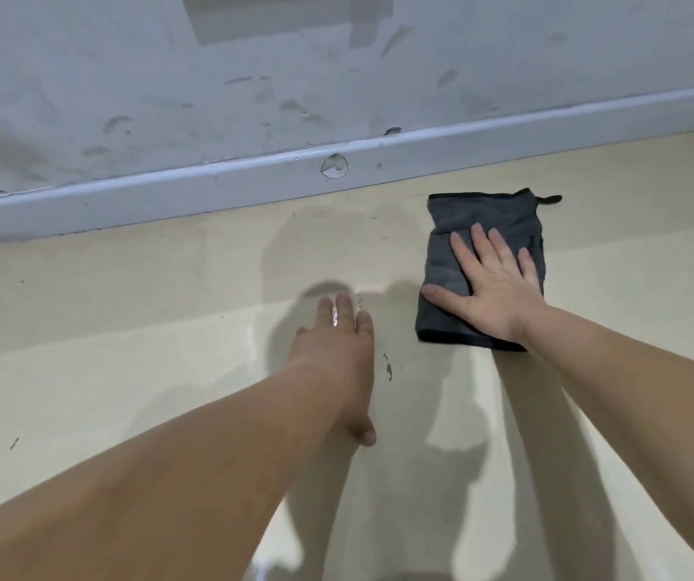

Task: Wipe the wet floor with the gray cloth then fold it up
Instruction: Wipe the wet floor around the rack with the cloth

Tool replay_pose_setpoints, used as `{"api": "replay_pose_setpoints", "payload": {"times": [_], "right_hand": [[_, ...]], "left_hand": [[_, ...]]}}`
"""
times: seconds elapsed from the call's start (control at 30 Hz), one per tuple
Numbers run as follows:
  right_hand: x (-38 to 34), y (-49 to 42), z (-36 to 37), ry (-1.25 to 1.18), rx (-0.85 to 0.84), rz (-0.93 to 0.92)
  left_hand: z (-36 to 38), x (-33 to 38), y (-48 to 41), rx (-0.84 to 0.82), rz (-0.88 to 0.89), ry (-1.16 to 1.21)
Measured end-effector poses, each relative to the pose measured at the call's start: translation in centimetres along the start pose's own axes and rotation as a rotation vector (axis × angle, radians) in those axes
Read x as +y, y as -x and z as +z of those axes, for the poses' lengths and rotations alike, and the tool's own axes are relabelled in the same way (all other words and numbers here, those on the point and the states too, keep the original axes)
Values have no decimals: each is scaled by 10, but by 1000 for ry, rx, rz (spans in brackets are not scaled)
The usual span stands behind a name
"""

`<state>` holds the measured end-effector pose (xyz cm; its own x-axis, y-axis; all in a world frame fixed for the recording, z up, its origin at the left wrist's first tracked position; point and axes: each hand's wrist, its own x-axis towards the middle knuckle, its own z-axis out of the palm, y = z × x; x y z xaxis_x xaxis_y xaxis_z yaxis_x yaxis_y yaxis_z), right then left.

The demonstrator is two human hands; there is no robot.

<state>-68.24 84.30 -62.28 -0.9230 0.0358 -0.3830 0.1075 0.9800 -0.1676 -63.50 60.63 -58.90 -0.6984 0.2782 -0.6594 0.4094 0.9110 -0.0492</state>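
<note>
Leftmost, the left hand (337,329) hovers flat and open over the damp floor (127,371), holding nothing. Further right, the gray cloth (483,220) lies folded near the baseboard (211,182), its long axis running toward the wall. The right hand (492,287) is nearer, pressing down on it with fingers spread, palm flat, gripping nothing.

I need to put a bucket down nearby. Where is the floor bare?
Bare floor lies left of the left hand, up to the baseboard. Right of the gray cloth is bare too. The right hand covers the cloth.
</note>
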Motion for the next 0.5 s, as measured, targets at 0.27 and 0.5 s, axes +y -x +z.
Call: {"api": "replay_pose_setpoints", "payload": {"times": [0.27, 0.5], "right_hand": [[-75, 13, 41, 62, 214, 94], [-2, -9, 3, 127, 113, -190]], "left_hand": [[-5, 2, 0, -52, 0, -6], [-7, 4, -1, -78, -3, -31]]}}
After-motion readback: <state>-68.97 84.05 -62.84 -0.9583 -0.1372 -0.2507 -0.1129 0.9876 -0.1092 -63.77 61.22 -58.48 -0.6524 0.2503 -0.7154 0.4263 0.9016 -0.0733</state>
